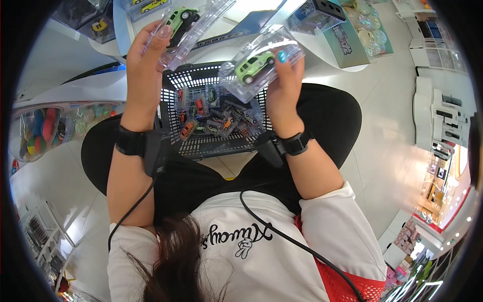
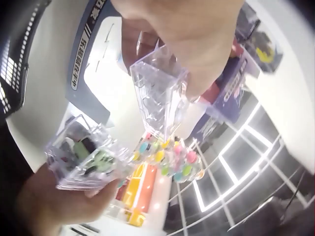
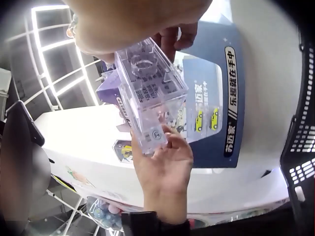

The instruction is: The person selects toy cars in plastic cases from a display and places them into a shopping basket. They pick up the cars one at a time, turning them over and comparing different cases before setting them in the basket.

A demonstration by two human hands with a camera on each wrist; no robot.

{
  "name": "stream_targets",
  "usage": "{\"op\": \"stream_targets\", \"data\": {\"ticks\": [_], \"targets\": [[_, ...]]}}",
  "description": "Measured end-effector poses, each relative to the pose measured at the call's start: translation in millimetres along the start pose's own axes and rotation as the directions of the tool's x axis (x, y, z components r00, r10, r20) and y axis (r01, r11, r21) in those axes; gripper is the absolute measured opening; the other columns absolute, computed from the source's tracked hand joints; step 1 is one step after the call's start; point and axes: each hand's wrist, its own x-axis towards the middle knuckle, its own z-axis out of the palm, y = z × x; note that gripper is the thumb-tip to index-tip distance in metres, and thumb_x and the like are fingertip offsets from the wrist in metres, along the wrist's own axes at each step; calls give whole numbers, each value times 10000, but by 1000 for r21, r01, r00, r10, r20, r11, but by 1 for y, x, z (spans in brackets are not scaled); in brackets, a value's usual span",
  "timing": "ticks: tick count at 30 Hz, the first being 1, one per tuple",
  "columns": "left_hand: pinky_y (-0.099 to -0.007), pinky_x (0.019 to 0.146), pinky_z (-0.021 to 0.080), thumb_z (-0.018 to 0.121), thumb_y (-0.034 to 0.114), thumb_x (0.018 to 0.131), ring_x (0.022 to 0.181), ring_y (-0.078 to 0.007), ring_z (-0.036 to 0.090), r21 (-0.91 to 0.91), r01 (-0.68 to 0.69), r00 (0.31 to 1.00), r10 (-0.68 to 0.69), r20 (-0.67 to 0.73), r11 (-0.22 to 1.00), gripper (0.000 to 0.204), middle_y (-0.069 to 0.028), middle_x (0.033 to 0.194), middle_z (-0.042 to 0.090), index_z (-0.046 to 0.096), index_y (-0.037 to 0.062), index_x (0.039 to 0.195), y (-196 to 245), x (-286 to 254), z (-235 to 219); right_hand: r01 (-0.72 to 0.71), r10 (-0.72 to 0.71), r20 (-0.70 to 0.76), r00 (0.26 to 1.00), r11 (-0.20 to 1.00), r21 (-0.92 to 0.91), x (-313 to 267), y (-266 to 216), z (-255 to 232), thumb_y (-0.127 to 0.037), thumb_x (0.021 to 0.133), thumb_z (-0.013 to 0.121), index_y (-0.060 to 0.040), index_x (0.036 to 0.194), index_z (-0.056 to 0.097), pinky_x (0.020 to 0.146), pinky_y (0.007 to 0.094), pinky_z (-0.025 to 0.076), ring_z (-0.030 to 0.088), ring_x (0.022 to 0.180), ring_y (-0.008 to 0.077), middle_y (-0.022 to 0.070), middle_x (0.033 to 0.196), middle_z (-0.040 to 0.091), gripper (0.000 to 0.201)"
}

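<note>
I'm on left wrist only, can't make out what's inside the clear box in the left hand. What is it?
Observer: Head view shows a light green toy car in it.
Operator: I catch just an edge of the basket. What's in there?
Observer: Several boxed toy cars, some red or orange.
Operator: And where's it sitting?
Observer: Between the person's knees.
</note>
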Motion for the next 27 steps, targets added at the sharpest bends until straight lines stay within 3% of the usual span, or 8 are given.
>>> {"op": "stream_targets", "data": {"ticks": [4, 7, 9, 11, 14, 18, 22, 27], "targets": [[-283, 911, 459, 654, 171, 861, 1004, -129, 582, -223, 28, 972, 25, 232, 974, 485, -74, 1125, 586, 480, -25, 1268, 4, -2, 4, -402, 380, 133, 915, 877, 262, 18, -2, -16, -327, 923, 479, -6, 1215, 532, 788, 380, 542, 654, 889, 253, 140, 999, 640, 437], [-265, 920, 440, 664, 103, 814, 1049, -136, 562, -78, 40, 964, -18, 265, 996, 440, -62, 1157, 571, 524, 7, 1220, -2, -4, -3, -613, 561, 255, 788, 755, 233, 17, -13, -14, -351, 916, 506, 1, 1162, 575, 761, 361, 548, 659, 854, 242, 140, 923, 660, 435], [-261, 934, 419, 685, 98, 770, 1077, -149, 549, 152, -248, 903, 171, 395, 957, 433, -48, 1155, 573, 549, 38, 1177, -4, 6, -11, -693, 601, 352, 718, 662, 285, 18, -3, -22, -361, 912, 519, 0, 1145, 588, 750, 344, 548, 658, 839, 235, 141, 906, 668, 436], [-281, 955, 397, 692, 81, 714, 1133, -184, 526, 312, -490, 823, 313, 474, 814, 372, -52, 1183, 571, 595, 78, 1074, 4, 7, -4, -716, 624, 361, 693, 652, 248, 18, -1, -25, -369, 909, 527, -4, 1170, 577, 735, 330, 542, 653, 817, 222, 131, 922, 664, 452], [-312, 976, 387, 655, 28, 700, 1157, -210, 512, 294, -520, 806, 347, 480, 802, 345, -89, 1220, 562, 619, 73, 1040, 11, -3, 6, -594, 542, 275, 794, 788, 160, 9, -21, -9, -375, 916, 516, -16, 1216, 553, 729, 310, 530, 642, 820, 192, 114, 958, 656, 470], [-405, 1016, 390, 608, -27, 692, 1287, -314, 437, 537, -674, 736, 407, 540, 507, 366, -82, 1294, 521, 651, 137, 1017, 9, -16, 22, -591, 541, 264, 798, 788, 173, 10, -13, -12, -365, 937, 474, -24, 1262, 516, 781, 287, 517, 627, 906, 154, 104, 1060, 631, 473], [-455, 1009, 400, 681, 0, 703, 1331, -375, 368, 499, -671, 740, 451, 499, 548, 338, -75, 1280, 522, 651, 145, 1007, 4, -27, 35, -449, 405, 241, 882, 877, 171, 9, -12, -10, -291, 933, 490, -5, 1161, 562, 857, 280, 467, 567, 982, 140, 83, 1101, 585, 373], [-464, 1023, 371, 721, 125, 722, 1326, -399, 346, 481, -733, 680, 519, 518, 480, 310, -85, 1277, 527, 647, 195, 1016, -3, -35, 41, -483, 426, 237, 873, 820, 308, 5, -18, -8, -294, 942, 461, -41, 1220, 525, 875, 275, 450, 554, 1018, 139, 76, 1143, 559, 381]]}}
